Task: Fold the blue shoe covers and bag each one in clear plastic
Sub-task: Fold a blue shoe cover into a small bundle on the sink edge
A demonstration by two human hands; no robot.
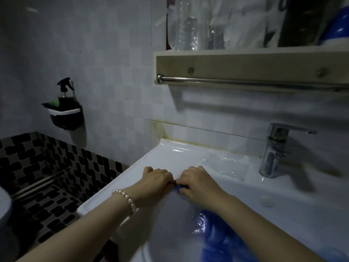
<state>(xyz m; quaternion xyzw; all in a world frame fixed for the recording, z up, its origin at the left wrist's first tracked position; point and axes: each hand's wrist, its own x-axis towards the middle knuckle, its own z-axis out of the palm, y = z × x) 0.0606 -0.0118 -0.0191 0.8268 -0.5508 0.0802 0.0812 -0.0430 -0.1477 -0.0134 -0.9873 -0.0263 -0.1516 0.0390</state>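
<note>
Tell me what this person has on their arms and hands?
Both forearms are bare, with no sleeves or gloves in view. The left hand has a bracelet of round white pearl-like beads around its wrist. The right hand shows no jewellery.

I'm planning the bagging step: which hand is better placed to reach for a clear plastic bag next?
The right hand, probably. The clear plastic bags lie on the sink ledge just beyond it, toward the faucet. The left hand sits farther away and could keep pinching the folded blue shoe cover.

Dim bathroom: pale tiled wall [105,59], white sink [132,178], wooden shelf [245,61] above chrome faucet [273,148].
</note>
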